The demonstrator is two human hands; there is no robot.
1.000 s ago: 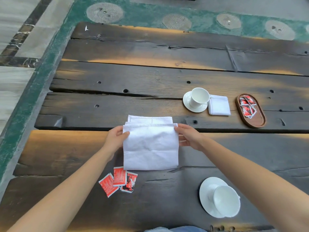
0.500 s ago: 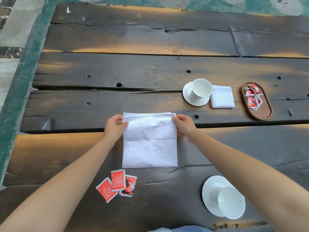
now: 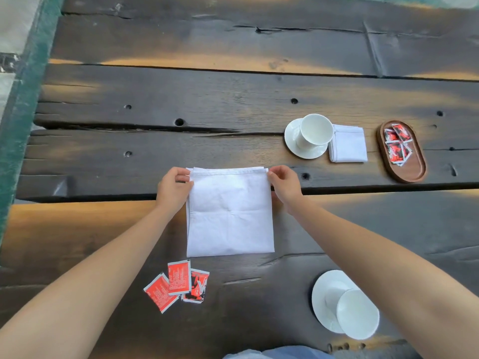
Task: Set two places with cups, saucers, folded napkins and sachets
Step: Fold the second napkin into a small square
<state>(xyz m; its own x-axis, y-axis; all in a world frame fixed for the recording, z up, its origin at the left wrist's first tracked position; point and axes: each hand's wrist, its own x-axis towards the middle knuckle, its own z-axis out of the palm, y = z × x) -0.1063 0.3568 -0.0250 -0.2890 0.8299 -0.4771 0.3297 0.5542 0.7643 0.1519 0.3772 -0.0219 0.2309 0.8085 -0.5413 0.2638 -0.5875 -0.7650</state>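
Observation:
A white napkin (image 3: 229,216) lies folded in half on the dark wooden table (image 3: 181,94). My left hand (image 3: 173,189) pinches its far left corner and my right hand (image 3: 283,183) pinches its far right corner. Three red sachets (image 3: 177,283) lie just in front of the napkin, to the left. A white cup (image 3: 357,313) on a saucer (image 3: 322,294) stands near right. At the far right stand another cup (image 3: 315,132) on its saucer (image 3: 291,139) and a small folded napkin (image 3: 348,145).
An oval wooden tray (image 3: 412,169) holding several red sachets sits at the far right. A wide gap between planks runs across the table under the napkin's far edge. The table's left edge meets a green floor border (image 3: 18,104).
Both hands carried the napkin's near layer forward until its edge met the far edge, closing the fold. The view tilted down and closer to the table.

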